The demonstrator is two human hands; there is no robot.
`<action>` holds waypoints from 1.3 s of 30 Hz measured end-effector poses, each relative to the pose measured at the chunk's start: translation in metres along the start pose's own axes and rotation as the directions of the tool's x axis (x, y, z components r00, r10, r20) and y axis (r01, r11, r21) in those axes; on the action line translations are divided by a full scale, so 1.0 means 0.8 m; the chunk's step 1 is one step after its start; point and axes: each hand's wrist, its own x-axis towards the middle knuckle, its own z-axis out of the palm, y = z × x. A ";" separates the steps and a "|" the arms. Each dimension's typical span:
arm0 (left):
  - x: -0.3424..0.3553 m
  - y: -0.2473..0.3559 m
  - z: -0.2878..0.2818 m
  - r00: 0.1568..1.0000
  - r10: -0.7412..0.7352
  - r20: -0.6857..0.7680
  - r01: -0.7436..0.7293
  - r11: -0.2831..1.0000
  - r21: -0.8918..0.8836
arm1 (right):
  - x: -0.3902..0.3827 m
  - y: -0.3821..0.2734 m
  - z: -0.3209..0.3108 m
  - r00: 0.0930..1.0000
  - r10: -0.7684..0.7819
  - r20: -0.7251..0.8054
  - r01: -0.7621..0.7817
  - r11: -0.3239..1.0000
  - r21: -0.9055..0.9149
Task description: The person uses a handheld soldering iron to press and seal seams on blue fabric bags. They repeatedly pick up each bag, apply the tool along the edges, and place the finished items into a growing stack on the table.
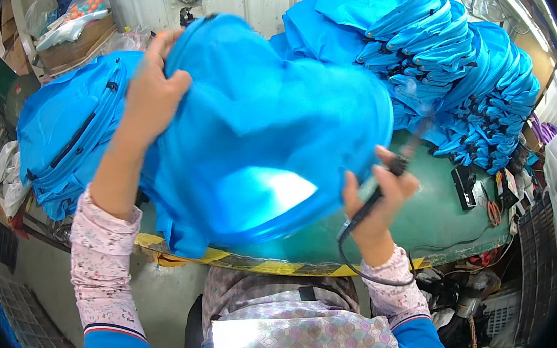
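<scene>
A large blue fabric bag piece (264,118) is raised above the table, its far left edge gripped in my left hand (155,90). Motion smears parts of the cloth, and bright light glares off its lower side. My right hand (381,195), at the cloth's right edge, is closed around the black handle of a corded tool that resembles a soldering iron (398,165). Its thin tip points up and away and is blurred. The black cord loops below my right wrist. Whether the tip touches the cloth I cannot tell.
Stacked blue bag pieces (433,61) fill the back right of the green table (437,218). More blue bags (73,125) are piled on the left. A small black box (464,187) lies at the right, near cables. Yellow-black tape (289,267) marks the front edge.
</scene>
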 end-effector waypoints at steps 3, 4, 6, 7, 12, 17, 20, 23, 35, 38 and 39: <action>0.000 0.057 -0.033 0.974 0.185 0.131 -0.155 0.965 -0.210 | 0.032 0.020 -0.031 0.974 0.085 -0.208 -0.055 0.988 0.147; 0.005 0.071 -0.050 0.958 0.231 0.173 -0.212 0.970 -0.118 | 0.044 0.025 -0.035 0.972 0.081 -0.219 -0.049 0.988 0.147; 0.013 0.075 -0.087 0.942 0.274 0.192 -0.280 0.960 0.007 | 0.077 0.028 -0.018 0.969 -0.062 -0.237 0.100 0.984 0.150; 0.024 0.065 -0.101 0.946 0.279 0.165 -0.286 0.958 0.018 | 0.086 0.029 -0.012 0.962 -0.137 -0.238 0.174 0.974 0.145; 0.014 0.030 -0.087 0.903 0.375 -0.209 -0.241 0.845 0.478 | 0.061 -0.029 0.022 0.983 -0.170 -0.071 0.180 0.800 0.572; -0.155 0.112 0.001 0.199 0.171 0.965 0.329 0.916 -0.230 | 0.040 -0.049 0.072 0.984 0.131 -0.121 -0.060 0.881 0.470; -0.263 0.054 0.063 0.051 -0.413 0.909 0.184 0.899 0.398 | 0.028 -0.053 0.087 0.955 0.284 -0.090 -0.209 0.855 0.474; -0.296 -0.010 0.120 0.791 -0.310 0.528 0.468 0.862 -0.195 | 0.011 -0.053 0.099 0.924 0.366 -0.112 -0.263 0.819 0.510; -0.255 -0.034 0.177 0.760 -0.474 0.444 0.629 0.368 -0.684 | -0.040 -0.065 -0.022 0.989 0.096 0.112 -0.135 0.894 0.427; -0.254 -0.024 0.183 0.762 -0.512 0.397 0.597 0.316 -0.738 | -0.051 -0.067 -0.038 0.970 -0.087 0.226 -0.025 0.892 0.451; -0.255 -0.023 0.185 0.754 -0.533 0.385 0.597 0.310 -0.740 | -0.058 -0.070 -0.034 0.975 -0.094 0.202 0.003 0.912 0.410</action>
